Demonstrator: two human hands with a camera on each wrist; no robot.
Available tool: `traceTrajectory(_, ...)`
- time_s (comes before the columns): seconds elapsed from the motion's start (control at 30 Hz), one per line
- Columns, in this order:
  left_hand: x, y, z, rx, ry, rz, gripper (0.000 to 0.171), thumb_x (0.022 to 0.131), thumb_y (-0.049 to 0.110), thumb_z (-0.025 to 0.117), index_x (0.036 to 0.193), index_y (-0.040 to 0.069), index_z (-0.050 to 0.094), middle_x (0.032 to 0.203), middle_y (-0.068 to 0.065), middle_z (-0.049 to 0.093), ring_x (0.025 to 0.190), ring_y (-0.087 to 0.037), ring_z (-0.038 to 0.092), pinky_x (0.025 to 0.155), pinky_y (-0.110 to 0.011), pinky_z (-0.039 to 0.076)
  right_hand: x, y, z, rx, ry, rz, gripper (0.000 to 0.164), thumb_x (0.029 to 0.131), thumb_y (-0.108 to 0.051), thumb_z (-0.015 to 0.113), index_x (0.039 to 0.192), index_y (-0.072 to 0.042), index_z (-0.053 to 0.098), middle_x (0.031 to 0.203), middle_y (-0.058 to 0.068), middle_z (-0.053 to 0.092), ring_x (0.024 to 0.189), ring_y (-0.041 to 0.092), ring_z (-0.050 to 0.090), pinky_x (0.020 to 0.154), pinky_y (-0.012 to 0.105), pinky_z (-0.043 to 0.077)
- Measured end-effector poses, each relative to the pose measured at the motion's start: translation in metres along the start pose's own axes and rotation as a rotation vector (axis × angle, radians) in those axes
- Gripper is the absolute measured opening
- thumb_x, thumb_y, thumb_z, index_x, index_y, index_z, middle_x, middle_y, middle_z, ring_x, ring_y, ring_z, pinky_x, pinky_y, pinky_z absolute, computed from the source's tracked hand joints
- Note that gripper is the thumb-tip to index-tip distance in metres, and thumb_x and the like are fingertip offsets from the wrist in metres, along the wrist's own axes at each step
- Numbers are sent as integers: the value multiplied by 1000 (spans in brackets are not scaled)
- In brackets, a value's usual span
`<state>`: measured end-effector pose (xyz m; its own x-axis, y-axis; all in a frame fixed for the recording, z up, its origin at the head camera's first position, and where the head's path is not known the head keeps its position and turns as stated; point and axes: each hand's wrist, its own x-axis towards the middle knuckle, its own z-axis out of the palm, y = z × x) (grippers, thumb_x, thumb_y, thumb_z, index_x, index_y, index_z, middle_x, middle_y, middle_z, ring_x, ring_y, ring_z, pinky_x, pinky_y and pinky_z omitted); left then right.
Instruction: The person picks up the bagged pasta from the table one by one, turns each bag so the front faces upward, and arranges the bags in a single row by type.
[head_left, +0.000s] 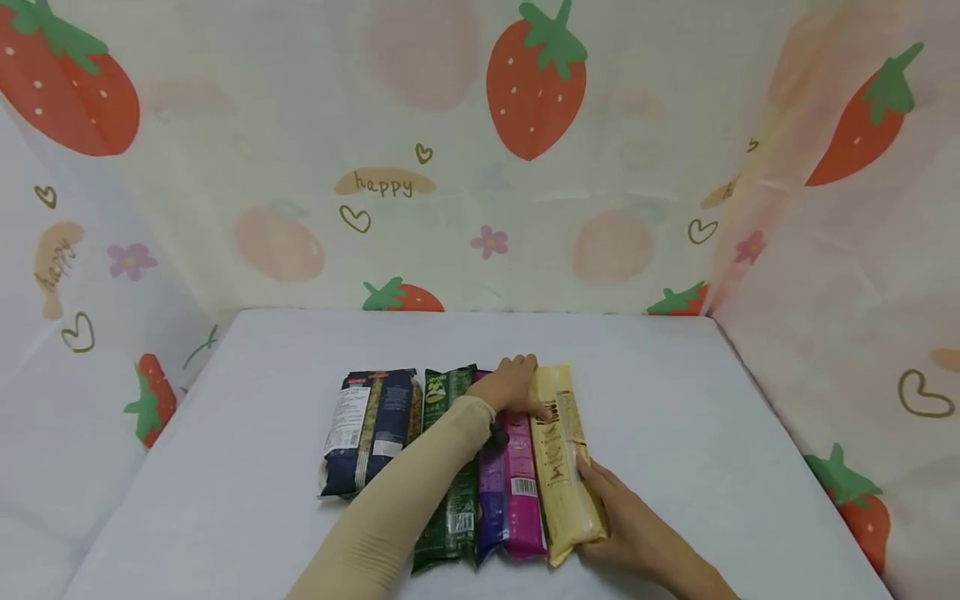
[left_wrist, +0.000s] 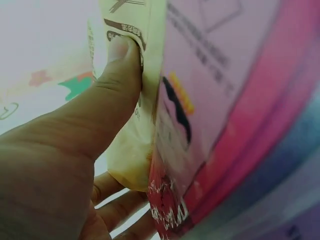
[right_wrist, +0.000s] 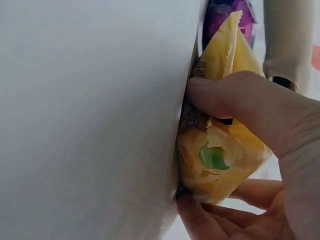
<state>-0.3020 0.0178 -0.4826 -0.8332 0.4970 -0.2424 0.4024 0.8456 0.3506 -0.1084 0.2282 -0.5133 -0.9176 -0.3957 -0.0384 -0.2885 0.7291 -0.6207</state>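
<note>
A long yellow packet lies at the right end of a row of packets. My left hand pinches its far end; in the left wrist view the thumb presses its printed face and the fingers reach behind. Its near right end is gripped by my right hand. In the right wrist view the thumb and fingers lie on opposite sides of the folded yellow end. A purple and pink packet lies against its left side, partly under the left wrist.
Left of these lie a dark green packet, partly covered by the left sleeve, and a navy packet with a white label. All lie on a white-covered table. Strawberry-print cloth walls stand behind and at both sides.
</note>
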Motion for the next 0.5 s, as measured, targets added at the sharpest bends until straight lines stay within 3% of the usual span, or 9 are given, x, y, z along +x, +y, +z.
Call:
traceTrajectory(0.17, 0, -6, 2, -28, -3, 17, 91, 90, 57, 84, 153, 5, 44, 152, -17, 52, 140, -37, 51, 113, -49, 48, -1, 4, 0, 22, -6, -41, 115, 72, -15, 99, 165, 5, 34, 162, 31, 43, 147, 46, 48, 117, 55, 43)
traceTrajectory(0.3, -2, -10, -2, -87, 6, 55, 83, 89, 55, 86, 144, 6, 48, 126, -13, 60, 112, -30, 61, 93, -44, 54, -4, 10, -3, 56, -4, -88, 113, 72, -10, 98, 164, 6, 34, 162, 30, 43, 145, 43, 49, 115, 43, 47)
traceTrajectory(0.4, -4, -15, -5, -166, -8, 78, 78, 89, 53, 87, 140, 7, 48, 110, -9, 60, 92, -23, 58, 78, -39, 51, -5, 12, -6, 134, -36, -91, 114, 75, -9, 98, 166, 6, 31, 163, 33, 39, 146, 47, 47, 113, 43, 50)
traceTrajectory(0.5, -8, -20, -8, -246, -30, 95, 72, 90, 50, 87, 135, 9, 48, 102, -7, 59, 83, -19, 54, 72, -35, 47, -6, 12, -9, 237, -77, -67, 114, 78, -10, 97, 167, 5, 27, 165, 35, 33, 148, 53, 42, 110, 45, 52)
